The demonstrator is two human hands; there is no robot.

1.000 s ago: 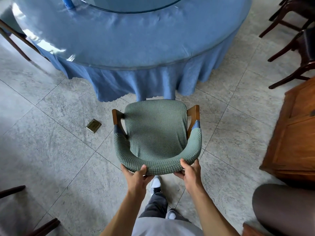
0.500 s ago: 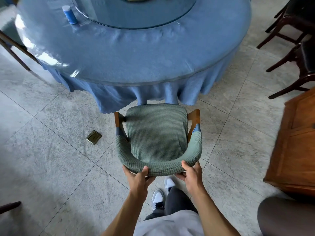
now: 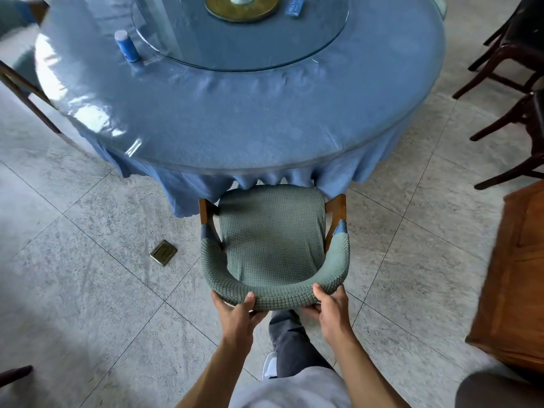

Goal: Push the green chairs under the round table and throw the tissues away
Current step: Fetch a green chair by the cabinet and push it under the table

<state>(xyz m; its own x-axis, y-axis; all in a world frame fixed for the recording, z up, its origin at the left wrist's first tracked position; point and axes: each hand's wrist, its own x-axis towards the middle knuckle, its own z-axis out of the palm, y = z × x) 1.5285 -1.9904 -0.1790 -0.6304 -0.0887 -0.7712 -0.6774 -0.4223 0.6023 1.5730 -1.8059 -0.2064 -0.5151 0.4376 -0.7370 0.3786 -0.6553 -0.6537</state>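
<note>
Since the earlier frame I've pushed the green chair forward; its seat front now reaches the round table skirt. My left hand and right hand have fingers clamped on the curved backrest

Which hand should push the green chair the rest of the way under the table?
Neither alone: the left hand and right hand both grip the green chair backrest evenly, so pushing together keeps it straight toward the round table.
</note>
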